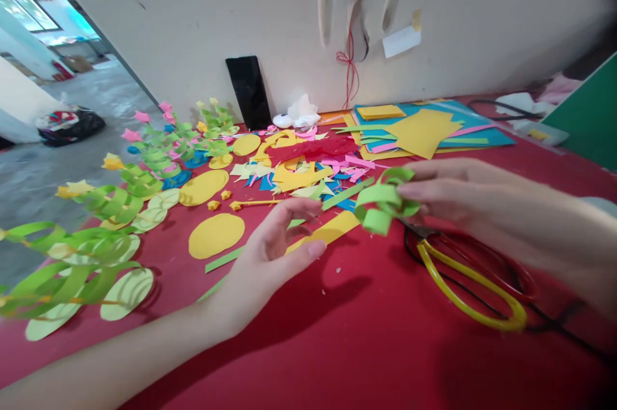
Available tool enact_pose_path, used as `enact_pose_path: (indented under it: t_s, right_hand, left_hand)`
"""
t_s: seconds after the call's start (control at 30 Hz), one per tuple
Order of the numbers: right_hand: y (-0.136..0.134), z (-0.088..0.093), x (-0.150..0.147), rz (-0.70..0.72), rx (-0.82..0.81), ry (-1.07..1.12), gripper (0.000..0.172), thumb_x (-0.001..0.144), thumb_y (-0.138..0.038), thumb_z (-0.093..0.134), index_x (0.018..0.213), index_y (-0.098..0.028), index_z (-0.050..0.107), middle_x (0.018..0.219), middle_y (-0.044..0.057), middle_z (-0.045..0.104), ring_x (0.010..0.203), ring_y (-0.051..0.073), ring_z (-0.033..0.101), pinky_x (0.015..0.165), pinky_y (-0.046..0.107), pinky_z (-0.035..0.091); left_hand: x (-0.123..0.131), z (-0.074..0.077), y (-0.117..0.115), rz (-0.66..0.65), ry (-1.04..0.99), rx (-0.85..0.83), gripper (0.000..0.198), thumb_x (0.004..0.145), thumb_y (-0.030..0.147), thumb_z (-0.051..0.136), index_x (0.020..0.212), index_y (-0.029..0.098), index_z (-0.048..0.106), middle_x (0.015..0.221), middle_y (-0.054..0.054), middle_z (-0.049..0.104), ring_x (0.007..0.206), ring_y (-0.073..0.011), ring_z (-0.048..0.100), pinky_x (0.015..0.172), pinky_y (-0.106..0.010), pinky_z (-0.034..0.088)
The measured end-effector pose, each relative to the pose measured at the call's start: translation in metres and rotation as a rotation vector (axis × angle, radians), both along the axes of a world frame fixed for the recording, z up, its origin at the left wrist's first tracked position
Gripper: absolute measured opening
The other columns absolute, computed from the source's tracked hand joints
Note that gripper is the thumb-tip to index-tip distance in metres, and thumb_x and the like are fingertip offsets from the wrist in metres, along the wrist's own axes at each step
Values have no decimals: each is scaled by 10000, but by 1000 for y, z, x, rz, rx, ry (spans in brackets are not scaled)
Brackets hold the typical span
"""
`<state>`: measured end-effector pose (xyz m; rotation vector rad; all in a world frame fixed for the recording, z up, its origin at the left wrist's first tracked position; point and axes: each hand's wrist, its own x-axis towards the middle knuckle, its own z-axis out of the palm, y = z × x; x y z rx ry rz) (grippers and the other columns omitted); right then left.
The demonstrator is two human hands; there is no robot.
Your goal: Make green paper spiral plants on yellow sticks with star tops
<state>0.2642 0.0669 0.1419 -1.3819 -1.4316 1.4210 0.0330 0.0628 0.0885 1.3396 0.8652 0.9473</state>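
Observation:
My right hand pinches a curled light-green paper strip piece, its loops hanging left of the fingers. To its left, my left hand is held over the red table, thumb and fingers apart with nothing between them. Under the right hand and forearm lie scissors with one yellow and one red handle. Near the left hand are a yellow paper strip, a yellow paper disc and a green paper strip.
Curled green paper plants on round bases line the left edge. Paper scraps heap in the middle. A black phone leans on the wall, and coloured sheets lie at the back right. A black cord runs near the scissors.

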Motion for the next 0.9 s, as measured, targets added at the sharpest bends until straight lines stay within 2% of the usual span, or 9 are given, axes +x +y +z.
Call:
enact_pose_path:
  t_s: [0.13, 0.27, 0.4, 0.67, 0.73, 0.83, 0.9]
  right_hand:
    - [-11, -8, -19, 159, -123, 2, 124, 750, -301, 588, 825, -213, 633, 794, -10, 658, 751, 147, 604, 609, 216, 443]
    - [-13, -12, -28, 214, -108, -45, 95, 758, -296, 578, 768, -210, 619, 741, -36, 625, 709, 112, 559, 594, 189, 396]
    - [-8, -12, -25, 176, -56, -45, 107, 778, -298, 561, 800, -220, 631, 754, -37, 617, 692, 97, 529, 601, 185, 375]
    - [6, -12, -4, 98, 1, -141, 267, 791, -434, 520, 769, -188, 622, 700, -2, 575, 617, 105, 477, 562, 231, 362]
    - [8, -12, -1, 70, 48, -189, 252, 785, -426, 530, 754, -188, 607, 662, -14, 552, 589, 98, 466, 546, 231, 354]
    - [8, -12, -3, 32, 172, -248, 198, 774, -394, 560, 797, -204, 609, 703, -14, 582, 629, 107, 504, 564, 228, 369]
    - [4, -12, -9, 78, 242, -253, 196, 773, -387, 567, 865, -220, 609, 815, -3, 615, 704, 125, 540, 604, 234, 401]
  left_hand:
    - [0, 1, -3, -86, 90, 64, 361, 778, 220, 620, 1114, 296, 512, 1195, -4, 498, 1157, -188, 412, 971, -273, 340]
    - [-2, 3, -7, -112, 227, 83, 241, 777, 222, 621, 998, 294, 557, 1026, 29, 580, 982, -137, 514, 853, -210, 401]
    - [-4, 3, -7, -71, 268, 117, 110, 779, 246, 614, 871, 248, 553, 865, 39, 597, 829, -112, 537, 764, -190, 419]
    - [-2, 6, -6, 37, 258, 97, 92, 785, 297, 597, 848, 244, 554, 777, 37, 582, 693, -102, 541, 625, -180, 438]
    - [-1, 6, -6, 62, 244, 92, 103, 771, 293, 614, 837, 242, 554, 756, 43, 565, 659, -92, 531, 603, -176, 433]
    - [-1, 6, -7, 13, 226, 68, 90, 783, 280, 600, 828, 230, 540, 700, 43, 572, 619, -94, 539, 587, -189, 432]
    - [-1, 6, -8, -44, 217, 71, 65, 800, 257, 580, 812, 222, 526, 666, 42, 586, 616, -102, 548, 591, -201, 429]
